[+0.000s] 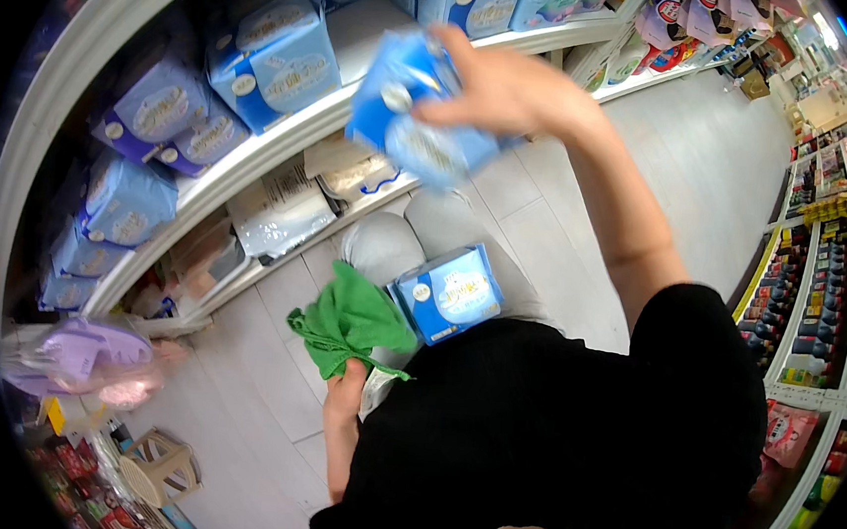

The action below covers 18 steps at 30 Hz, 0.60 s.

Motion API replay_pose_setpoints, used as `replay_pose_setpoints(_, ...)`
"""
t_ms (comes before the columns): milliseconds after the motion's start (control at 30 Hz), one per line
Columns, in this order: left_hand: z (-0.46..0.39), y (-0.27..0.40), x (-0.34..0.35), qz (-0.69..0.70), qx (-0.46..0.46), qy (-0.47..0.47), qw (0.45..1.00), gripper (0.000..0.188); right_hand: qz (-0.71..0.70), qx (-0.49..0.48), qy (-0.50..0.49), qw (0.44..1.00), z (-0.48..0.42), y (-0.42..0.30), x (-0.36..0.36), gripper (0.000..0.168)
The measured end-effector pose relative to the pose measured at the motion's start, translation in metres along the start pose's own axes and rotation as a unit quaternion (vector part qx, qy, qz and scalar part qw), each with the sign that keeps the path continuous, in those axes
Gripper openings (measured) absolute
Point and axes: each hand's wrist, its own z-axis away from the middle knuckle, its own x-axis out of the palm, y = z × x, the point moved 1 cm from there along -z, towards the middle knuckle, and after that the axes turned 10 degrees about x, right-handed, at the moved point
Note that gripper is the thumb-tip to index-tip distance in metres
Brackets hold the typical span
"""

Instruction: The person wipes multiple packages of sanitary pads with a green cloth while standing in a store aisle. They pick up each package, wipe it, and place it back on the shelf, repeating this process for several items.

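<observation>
My right hand (pixel 512 89) is stretched toward the shelf edge and grips a blue soft-wrapped pack (pixel 422 145), blurred by motion. Another such pack, a light and dark blue one (pixel 455 293), rests on my lap against my black shirt. My left hand (pixel 348 393) holds a green cloth (pixel 356 315), bunched over my left thigh beside the lap pack. Similar blue packs (pixel 282 67) stand on the white shelf (pixel 363 36), with a gap between them in front of my right hand.
Purple-and-blue packs (pixel 174 118) line the shelf's left part. Below it, a lower shelf holds plastic-wrapped goods (pixel 282 209). Purple slippers in clear plastic (pixel 88 357) hang at left, near a beige stool (pixel 161 468). Bottle racks (pixel 824 288) run along the right side of the tiled aisle.
</observation>
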Motion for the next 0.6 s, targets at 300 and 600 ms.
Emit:
replay_pose_setpoints(300,-0.037,0.105,0.131,-0.311,0.179,-0.231,0.904,0.013,-0.507,-0.036,-0.169,0.845,0.092,0.02,0.131,0.114)
replay_pose_setpoints(600,-0.031,0.091,0.144,-0.322,0.242,-0.241,0.883,0.034,-0.625,-0.043,0.015,0.78,0.12,0.02,0.177,0.121)
